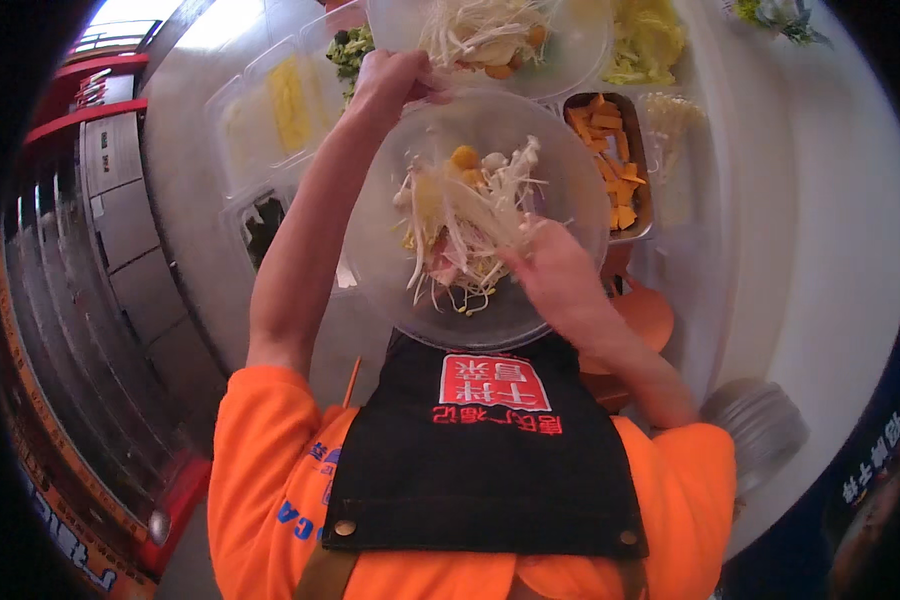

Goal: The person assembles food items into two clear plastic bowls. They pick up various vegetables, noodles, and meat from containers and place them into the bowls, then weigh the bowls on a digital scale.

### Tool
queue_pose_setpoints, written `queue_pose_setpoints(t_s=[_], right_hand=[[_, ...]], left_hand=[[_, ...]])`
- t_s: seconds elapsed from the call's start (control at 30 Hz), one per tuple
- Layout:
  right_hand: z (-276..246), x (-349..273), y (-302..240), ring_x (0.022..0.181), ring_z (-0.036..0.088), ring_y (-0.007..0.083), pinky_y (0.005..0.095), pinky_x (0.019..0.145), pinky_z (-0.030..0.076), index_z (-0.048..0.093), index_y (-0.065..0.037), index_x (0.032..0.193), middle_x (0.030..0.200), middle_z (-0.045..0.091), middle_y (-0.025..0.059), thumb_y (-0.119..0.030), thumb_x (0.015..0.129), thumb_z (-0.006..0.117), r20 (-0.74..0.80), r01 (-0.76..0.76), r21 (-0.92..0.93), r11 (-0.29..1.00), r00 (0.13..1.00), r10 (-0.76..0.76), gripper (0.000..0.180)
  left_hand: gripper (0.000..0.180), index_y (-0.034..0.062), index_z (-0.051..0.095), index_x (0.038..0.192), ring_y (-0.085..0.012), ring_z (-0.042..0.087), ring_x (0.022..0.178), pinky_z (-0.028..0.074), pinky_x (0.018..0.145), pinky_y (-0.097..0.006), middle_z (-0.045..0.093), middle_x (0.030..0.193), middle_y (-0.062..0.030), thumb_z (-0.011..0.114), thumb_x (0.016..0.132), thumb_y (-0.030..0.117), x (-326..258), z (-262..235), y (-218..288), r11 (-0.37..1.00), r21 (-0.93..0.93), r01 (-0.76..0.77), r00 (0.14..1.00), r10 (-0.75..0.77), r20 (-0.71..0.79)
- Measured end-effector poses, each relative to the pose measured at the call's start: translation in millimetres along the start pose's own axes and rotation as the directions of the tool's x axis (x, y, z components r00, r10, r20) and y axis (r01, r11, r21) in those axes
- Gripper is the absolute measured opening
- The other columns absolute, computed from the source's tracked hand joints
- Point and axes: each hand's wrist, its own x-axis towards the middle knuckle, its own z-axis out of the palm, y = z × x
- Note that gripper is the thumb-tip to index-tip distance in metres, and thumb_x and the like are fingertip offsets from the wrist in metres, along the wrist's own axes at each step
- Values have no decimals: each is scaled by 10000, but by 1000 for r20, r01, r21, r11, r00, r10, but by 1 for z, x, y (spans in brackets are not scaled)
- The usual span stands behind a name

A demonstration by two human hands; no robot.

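Note:
A large clear plastic bowl (375, 215) is in front of my black apron. In it lie enoki mushrooms (470, 225), bean sprouts (460, 300), a pinkish piece and some orange-yellow bits. My left hand (395, 80) is closed at the bowl's far rim; the fingertips are partly hidden there. Inside the bowl's right side, my right hand (555, 265) has its fingers closed on a bunch of enoki at the edge of the heap. Just beyond, a second clear bowl (585, 45) also holds enoki and orange pieces.
A metal tray (645, 215) of orange chunks stands to the right, with enoki (673, 115) in a container beside it. Leafy yellow-green vegetables (645, 40) are behind. Clear containers (235, 130) line the left. Stacked clear lids or bowls (755, 430) sit at lower right.

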Motion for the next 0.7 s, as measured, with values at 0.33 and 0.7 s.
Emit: queue_pose_setpoints(t_s=[0.33, 0.7], right_hand=[[-67, 17, 26, 851, 634, 199, 294, 755, 500, 610, -16, 1032, 1076, 627, 115, -75, 850, 623, -312, 111, 291, 950, 950, -15, 192], [-134, 148, 299, 944, 638, 243, 344, 845, 481, 632, -54, 1111, 1022, 662, 137, -225, 781, 697, -417, -446, 27, 895, 809, 415, 377]], left_hand=[[174, -58, 549, 707, -246, 649, 589, 529, 559, -301, 628, 713, -192, 517, 779, 97, -6, -22, -26, 998, -50, 39, 997, -43, -71], [251, -105, 557, 938, -228, 621, 561, 521, 541, -306, 659, 850, -236, 486, 826, 109, -30, -35, 1, 997, -77, 19, 983, -32, -179]])
